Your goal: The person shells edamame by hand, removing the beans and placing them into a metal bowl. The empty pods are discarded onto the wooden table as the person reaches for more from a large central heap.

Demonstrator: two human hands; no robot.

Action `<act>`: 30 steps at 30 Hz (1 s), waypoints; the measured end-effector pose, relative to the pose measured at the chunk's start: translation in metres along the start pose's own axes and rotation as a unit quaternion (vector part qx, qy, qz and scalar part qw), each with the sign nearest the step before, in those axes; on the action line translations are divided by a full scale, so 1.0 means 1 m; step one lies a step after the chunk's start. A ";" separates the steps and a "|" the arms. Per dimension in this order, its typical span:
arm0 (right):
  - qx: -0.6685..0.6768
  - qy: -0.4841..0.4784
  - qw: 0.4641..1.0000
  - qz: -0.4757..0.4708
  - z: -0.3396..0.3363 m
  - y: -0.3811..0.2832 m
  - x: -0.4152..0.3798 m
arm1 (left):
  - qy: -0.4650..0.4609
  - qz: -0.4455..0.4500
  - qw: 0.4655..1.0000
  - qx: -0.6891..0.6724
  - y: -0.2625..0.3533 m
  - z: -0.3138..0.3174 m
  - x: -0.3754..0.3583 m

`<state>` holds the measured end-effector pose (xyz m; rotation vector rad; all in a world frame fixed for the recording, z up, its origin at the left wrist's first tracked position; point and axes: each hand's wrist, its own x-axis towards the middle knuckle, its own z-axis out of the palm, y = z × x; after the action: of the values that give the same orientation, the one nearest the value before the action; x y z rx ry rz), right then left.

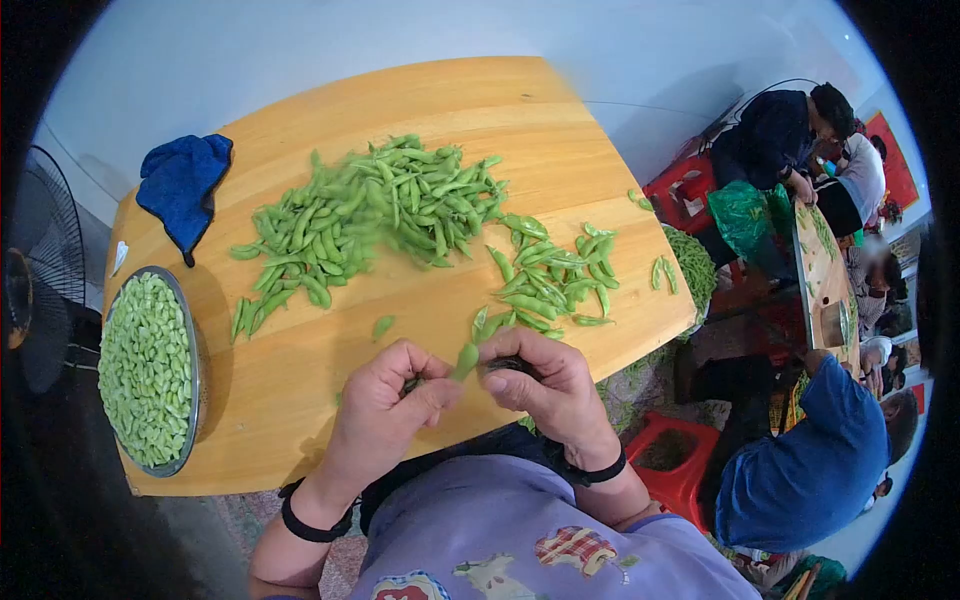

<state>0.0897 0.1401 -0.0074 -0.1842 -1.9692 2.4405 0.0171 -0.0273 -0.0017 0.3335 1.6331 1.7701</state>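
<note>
A green edamame pod (466,361) is pinched between the fingertips of my two hands, just above the table's near edge. My left hand (385,405) is closed on its lower end. The fingertips of my right hand (545,385) close at its other end, and something dark that I cannot make out shows inside these fingers. Beyond my hands lies a large heap of edamame pods (430,195). A smaller pile of pods (550,280) sits ahead of my right hand, and a single pod (383,327) lies near my left.
A metal colander (197,375) full of shelled beans stands at the table's left edge. Behind it lies a blue cloth (185,185), beside a fan (45,250). To the right are a red stool (675,455), a container of pods (690,265) and several people at another table (822,270).
</note>
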 end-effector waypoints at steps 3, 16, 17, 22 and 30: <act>-0.009 0.006 1.000 -0.012 -0.002 0.000 -0.001 | 0.012 0.012 0.999 0.033 0.002 0.003 0.001; -0.024 0.025 0.999 -0.028 0.002 -0.003 -0.004 | 0.023 0.122 0.986 0.114 -0.002 0.006 0.005; -0.024 0.025 0.999 -0.027 0.002 -0.002 -0.004 | 0.020 0.139 0.984 0.113 -0.003 0.007 0.005; 0.060 0.001 0.998 -0.027 0.004 -0.008 -0.002 | -0.032 0.002 0.988 -0.149 -0.008 0.008 0.003; 0.201 -0.072 0.977 -0.014 -0.002 -0.001 0.010 | -0.175 -0.105 0.852 -0.481 -0.024 0.016 0.001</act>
<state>0.0799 0.1426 -0.0072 0.0247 -1.4576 2.8327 0.0331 -0.0153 -0.0217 -0.0104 0.3823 1.9631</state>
